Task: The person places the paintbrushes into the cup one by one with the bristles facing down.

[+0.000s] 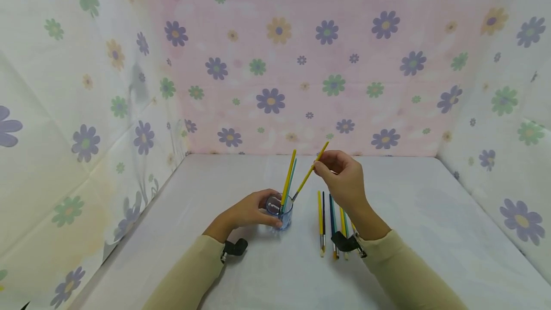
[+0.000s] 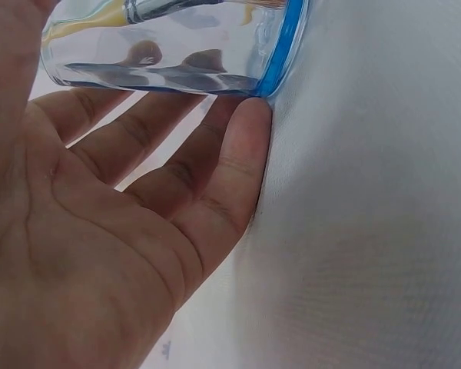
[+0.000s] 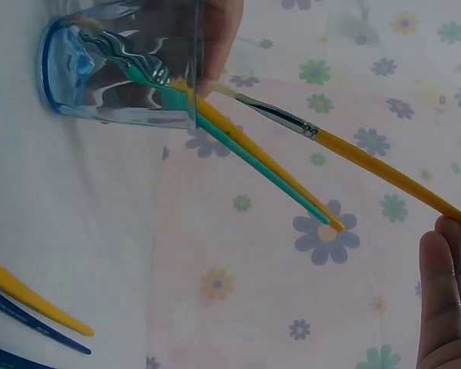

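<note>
- Beige sleeves (image 1: 409, 271) were nearest my head camera, black wrist mounts (image 1: 236, 247) just past them.
- Left hand (image 1: 251, 209) was wrapped round the clear bluish glass (image 3: 119, 68), thumb on the near side, fingers on the far side.
- Glass stood upright on the white table (image 1: 275, 271). I had a thick yellow brush (image 3: 284, 175) and a teal brush (image 3: 261, 171) leaning in it, handles up.
- Right hand (image 1: 346, 181) pinched the slim yellow brush (image 3: 369, 164) by its handle, tilted, bristles down. On right wrist view I read its pale tip just beside the glass rim, outside.
- Hands were apart from each other.
- Row of brushes (image 1: 333, 219) lay on the table right of the glass, bristles toward me. Right mount hid part of it.
- Flowered cloth (image 1: 310, 80) walled the back and sides.
</note>
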Tool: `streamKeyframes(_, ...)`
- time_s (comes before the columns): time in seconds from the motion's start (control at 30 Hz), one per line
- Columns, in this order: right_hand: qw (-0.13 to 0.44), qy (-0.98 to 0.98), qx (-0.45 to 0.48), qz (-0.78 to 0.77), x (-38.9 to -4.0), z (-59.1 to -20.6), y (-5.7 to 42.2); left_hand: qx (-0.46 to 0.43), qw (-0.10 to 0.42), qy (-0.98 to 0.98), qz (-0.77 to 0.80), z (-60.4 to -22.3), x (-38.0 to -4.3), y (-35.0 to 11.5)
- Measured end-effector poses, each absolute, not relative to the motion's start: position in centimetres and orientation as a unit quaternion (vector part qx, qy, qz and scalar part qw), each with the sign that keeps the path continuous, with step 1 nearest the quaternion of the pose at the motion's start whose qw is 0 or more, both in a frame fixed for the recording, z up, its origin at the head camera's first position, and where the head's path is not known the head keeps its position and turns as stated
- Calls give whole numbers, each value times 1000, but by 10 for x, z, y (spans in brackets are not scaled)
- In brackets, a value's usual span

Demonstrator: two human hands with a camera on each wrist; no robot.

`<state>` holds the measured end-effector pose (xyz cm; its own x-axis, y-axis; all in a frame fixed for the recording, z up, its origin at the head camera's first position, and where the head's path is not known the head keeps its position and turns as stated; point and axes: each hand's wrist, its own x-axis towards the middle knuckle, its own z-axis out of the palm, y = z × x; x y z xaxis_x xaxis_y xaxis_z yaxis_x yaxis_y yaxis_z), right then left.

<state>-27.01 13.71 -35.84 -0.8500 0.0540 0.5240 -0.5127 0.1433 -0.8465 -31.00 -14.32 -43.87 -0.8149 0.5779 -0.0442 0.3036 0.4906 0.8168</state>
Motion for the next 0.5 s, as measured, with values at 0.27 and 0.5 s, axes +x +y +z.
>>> streamKeyframes(0.27, 202, -734, 169, 626, -270, -368, 126, 256, 159, 850, 433, -440, -311, -143)
streamKeyframes(0.5, 182, -746, 160, 620, -272, -375, 121, 257, 159, 848, 435, -440, -311, -143)
